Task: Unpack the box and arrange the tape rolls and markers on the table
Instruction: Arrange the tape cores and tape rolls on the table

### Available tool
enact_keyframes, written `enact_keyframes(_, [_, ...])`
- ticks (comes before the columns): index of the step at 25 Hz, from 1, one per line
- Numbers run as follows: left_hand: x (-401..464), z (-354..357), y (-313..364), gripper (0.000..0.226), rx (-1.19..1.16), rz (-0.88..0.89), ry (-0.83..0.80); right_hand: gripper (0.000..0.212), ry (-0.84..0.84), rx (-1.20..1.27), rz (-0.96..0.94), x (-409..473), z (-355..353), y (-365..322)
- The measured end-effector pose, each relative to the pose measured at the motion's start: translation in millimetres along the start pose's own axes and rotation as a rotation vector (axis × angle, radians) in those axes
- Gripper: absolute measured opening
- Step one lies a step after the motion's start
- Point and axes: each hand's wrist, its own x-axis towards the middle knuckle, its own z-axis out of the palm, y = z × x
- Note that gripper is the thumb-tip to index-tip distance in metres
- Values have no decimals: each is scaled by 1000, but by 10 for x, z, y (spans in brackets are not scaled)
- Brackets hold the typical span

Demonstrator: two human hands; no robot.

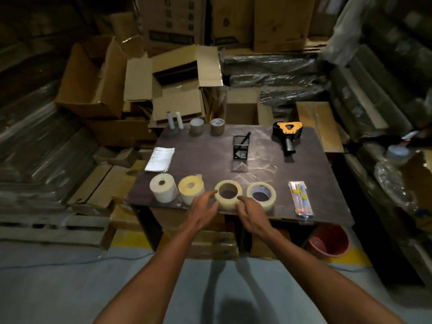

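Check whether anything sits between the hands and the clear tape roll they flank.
Nothing visible does. The left hand and right hand sit at either side of the clear roll, fingertips at or near its wall. The yellow roll and another clear roll lie outside them.

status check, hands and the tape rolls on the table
Left hand and right hand open, flanking clear tape roll. Roll flat in front row, near table edge. Nothing in the way.
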Motion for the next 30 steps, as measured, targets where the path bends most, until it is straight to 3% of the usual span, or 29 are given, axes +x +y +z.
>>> enact_keyframes(13, [2118,-926,-998,42,-116,-104,131,40,67,53,4,2474,616,-523])
enact_keyframes(18, [2919,-1204,-1328,39,-169,-187,198,42,-33,49,49,3434,783,-642])
enact_keyframes(30, [4758,-1870,-2492,53,-257,-345,113,33,-18,170,106,5362,1631,-1152])
